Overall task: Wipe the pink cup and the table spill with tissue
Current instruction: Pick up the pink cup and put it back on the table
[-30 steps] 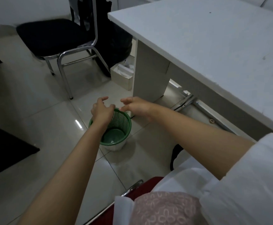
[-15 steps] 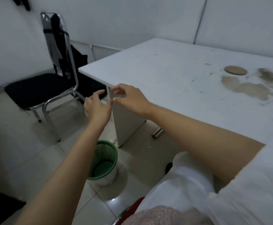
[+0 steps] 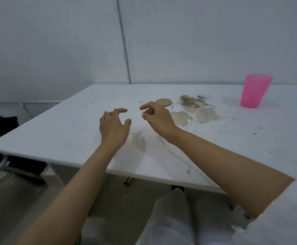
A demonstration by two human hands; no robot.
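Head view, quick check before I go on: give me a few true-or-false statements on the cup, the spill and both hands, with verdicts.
1. The pink cup stands upright on the table. True.
2. The left hand holds a tissue. False: it is open and empty.
3. The brown spill is on the tabletop between the hands and the cup. True.
4. The right hand grips the cup. False: it hovers well to the left of the cup, near the round coaster.
5. A tissue lies over the spill. False: no tissue is in view and the stain is uncovered.
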